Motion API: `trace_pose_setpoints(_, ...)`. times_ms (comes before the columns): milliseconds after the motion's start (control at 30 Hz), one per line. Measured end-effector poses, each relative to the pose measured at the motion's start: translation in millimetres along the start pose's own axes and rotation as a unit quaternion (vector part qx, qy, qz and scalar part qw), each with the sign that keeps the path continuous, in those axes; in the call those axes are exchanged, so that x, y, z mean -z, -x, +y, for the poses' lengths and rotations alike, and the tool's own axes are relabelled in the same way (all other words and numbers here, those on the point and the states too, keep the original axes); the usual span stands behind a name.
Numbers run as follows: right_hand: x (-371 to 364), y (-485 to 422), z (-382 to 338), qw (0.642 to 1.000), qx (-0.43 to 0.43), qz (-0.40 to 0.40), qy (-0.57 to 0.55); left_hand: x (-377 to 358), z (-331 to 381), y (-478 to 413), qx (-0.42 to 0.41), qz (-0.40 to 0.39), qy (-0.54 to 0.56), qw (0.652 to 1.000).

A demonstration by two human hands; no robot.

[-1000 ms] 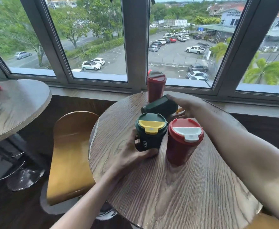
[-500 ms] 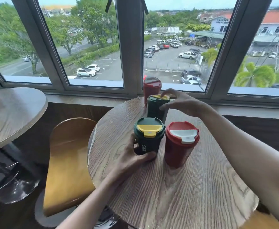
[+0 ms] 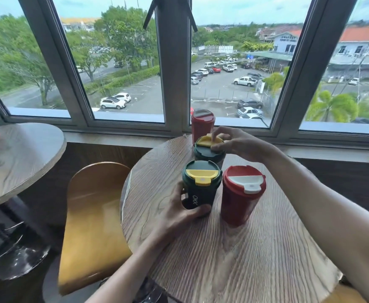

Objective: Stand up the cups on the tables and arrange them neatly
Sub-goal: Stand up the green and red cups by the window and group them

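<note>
Four lidded cups (image 3: 201, 184) stand upright, hands (image 3: 179, 213) touching two.

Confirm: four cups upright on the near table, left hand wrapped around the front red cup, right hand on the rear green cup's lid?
Not quite. The head view shows the left hand wrapped around the front green cup, not the front red cup, which stands untouched beside it. The rest holds: four upright, right hand on the rear green cup.
</note>
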State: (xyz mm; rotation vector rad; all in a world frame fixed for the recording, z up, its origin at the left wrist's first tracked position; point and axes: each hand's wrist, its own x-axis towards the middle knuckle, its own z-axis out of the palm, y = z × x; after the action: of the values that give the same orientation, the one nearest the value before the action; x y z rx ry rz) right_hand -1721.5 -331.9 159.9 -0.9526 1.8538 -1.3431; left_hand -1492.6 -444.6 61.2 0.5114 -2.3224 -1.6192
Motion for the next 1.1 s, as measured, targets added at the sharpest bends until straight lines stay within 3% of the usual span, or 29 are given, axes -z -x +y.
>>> trace_pose_setpoints(367,-12,-10,-4,1.000,-0.011,-0.009,0.004,0,-7,-3,-0.002,-0.006,0.013,1.000)
trace_pose_setpoints(567,-10,-10,-5,0.999,-0.038,-0.020,0.001,4,4,5,-0.047,-0.025,0.065,0.996)
trace_pose_setpoints(633,-12,-8,-5,0.999,-0.040,-0.015,0.006,5,4,6,-0.065,0.002,0.070,0.995)
trace_pose_setpoints(767,-10,-15,-5,0.994,-0.006,0.100,0.050,7,6,-8,-0.031,0.097,0.138,0.985)
trace_pose_setpoints(867,3,-31,-5,0.975,0.016,0.197,0.098,17,35,-33,-0.038,0.119,0.114,0.986)
trace_pose_setpoints(967,18,-60,-11,0.964,0.014,0.231,0.129,26,63,-70,-0.023,0.084,0.091,0.992)
trace_pose_setpoints(1100,34,-99,-23,0.967,-0.005,0.215,0.135,30,81,-104,0.025,-0.005,0.059,0.998)
